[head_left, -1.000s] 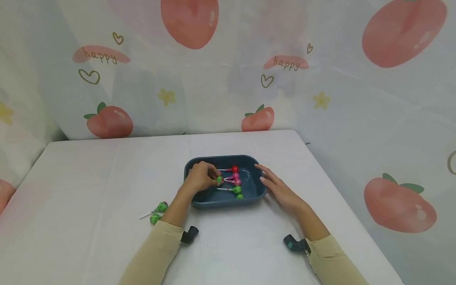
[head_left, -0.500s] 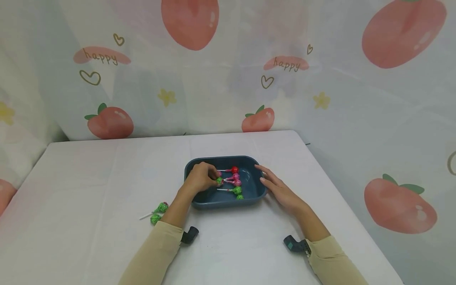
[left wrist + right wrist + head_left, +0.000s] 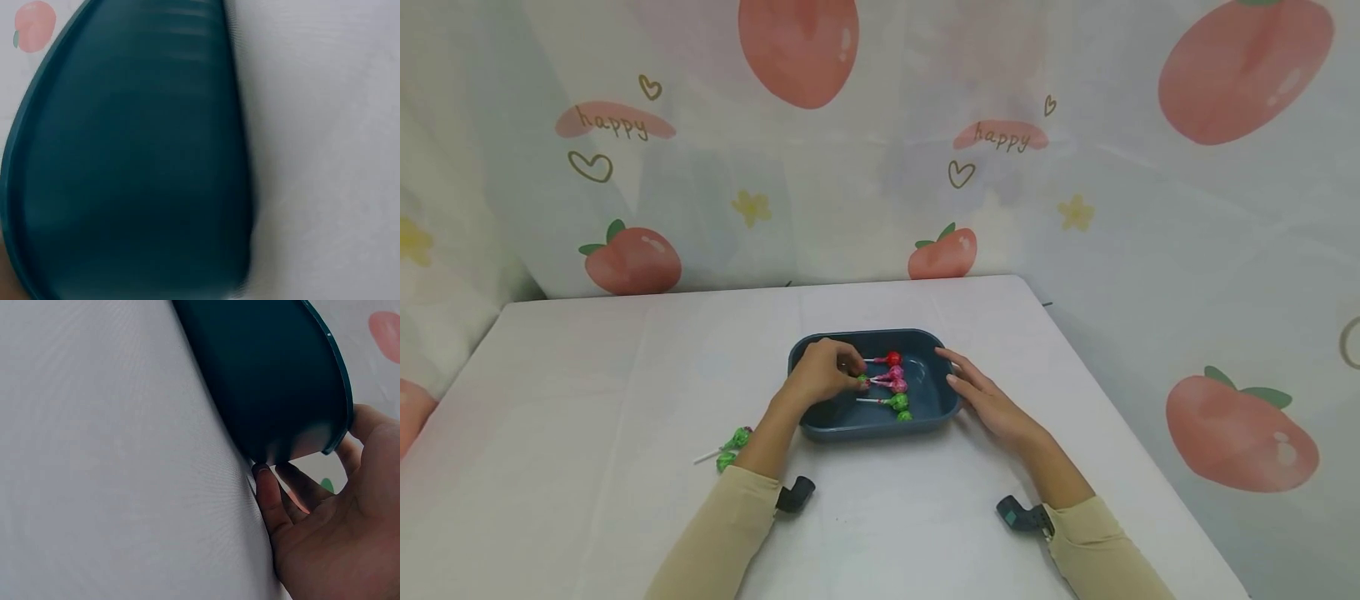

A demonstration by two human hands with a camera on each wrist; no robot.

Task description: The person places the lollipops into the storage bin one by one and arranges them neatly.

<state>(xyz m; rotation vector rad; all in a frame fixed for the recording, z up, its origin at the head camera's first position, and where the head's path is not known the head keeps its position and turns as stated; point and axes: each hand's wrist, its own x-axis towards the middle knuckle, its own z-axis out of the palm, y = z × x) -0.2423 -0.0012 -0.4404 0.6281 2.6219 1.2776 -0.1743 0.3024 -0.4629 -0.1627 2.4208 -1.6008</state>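
Observation:
In the head view my left hand (image 3: pixel 824 372) reaches over the left end of a dark blue tray (image 3: pixel 865 432) and pinches a lollipop with a green wrapper (image 3: pixel 862 380) between thumb and fingers. Its stick is hidden behind the hand. Beside it in the tray lie a red lollipop (image 3: pixel 892 358), pink ones (image 3: pixel 898 385) and green ones (image 3: pixel 898 402), mostly with heads to the right. My right hand (image 3: pixel 996 406) rests against the tray's right end, fingertips at the rim. The right wrist view has this hand (image 3: pixel 344 519) with its fingers extended against the tray's outer wall (image 3: pixel 275 375).
Two more green lollipops, one nearer the tray (image 3: pixel 740 437) and one lower down (image 3: pixel 726 461), lie on the white tabletop (image 3: pixel 587 417) beside my left forearm. A fruit-patterned cloth (image 3: pixel 850 167) hangs behind. The left wrist view is mostly filled by the tray's outer wall (image 3: pixel 144 150).
My left hand has shifted very slightly, and less of the pinched green lollipop's head shows. The right hand and the tray stay almost the same.

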